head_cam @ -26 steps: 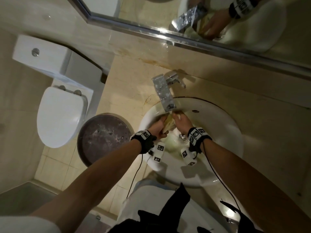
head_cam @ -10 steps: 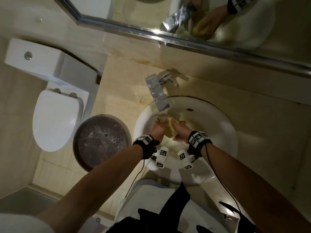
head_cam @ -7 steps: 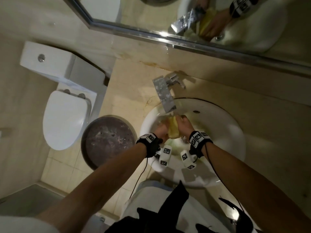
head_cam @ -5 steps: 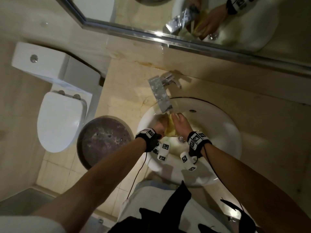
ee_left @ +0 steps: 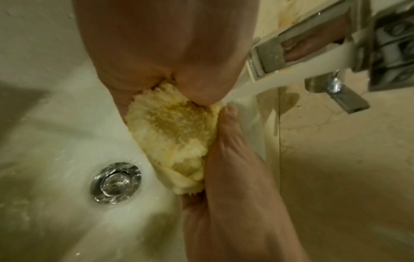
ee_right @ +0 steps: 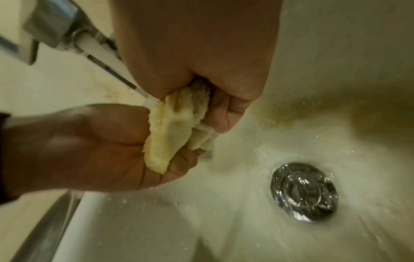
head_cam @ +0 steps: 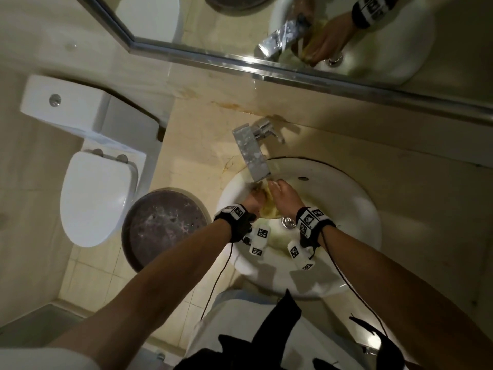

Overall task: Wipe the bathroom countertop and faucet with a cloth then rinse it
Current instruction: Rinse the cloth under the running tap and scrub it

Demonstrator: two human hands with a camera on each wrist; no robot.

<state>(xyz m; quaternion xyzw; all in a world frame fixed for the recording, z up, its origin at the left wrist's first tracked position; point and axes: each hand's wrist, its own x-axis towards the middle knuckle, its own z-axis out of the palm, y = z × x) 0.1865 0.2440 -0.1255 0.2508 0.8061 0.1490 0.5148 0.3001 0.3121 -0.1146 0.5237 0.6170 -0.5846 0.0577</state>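
yellow cloth point(head_cam: 267, 206) sits bunched between both hands over the sink point(head_cam: 354, 206), just under the faucet point(head_cam: 252, 153) spout. left wrist view: the left hand point(ee_left: 165, 53) clasps its far end, the right hand point(ee_left: 235, 168) lying along its near side, long axis running spout to drain point(ee_left: 115, 183). right wrist view: both hands grasp the cloth; the water stream point(ee_right: 107, 55) lands at its top, so neither hand is nearer.

We see a nubby, soaked yellow terry cloth point(ee_left: 172, 134), a glossy white ceramic basin point(head_cam: 346, 209), a polished chrome drain plug point(ee_right: 303, 191), a brushed, water-spotted metal faucet point(head_cam: 252, 153), a smooth, stained beige stone surface point(head_cam: 400, 188), a matt white plastic toilet lid point(head_cam: 93, 198)
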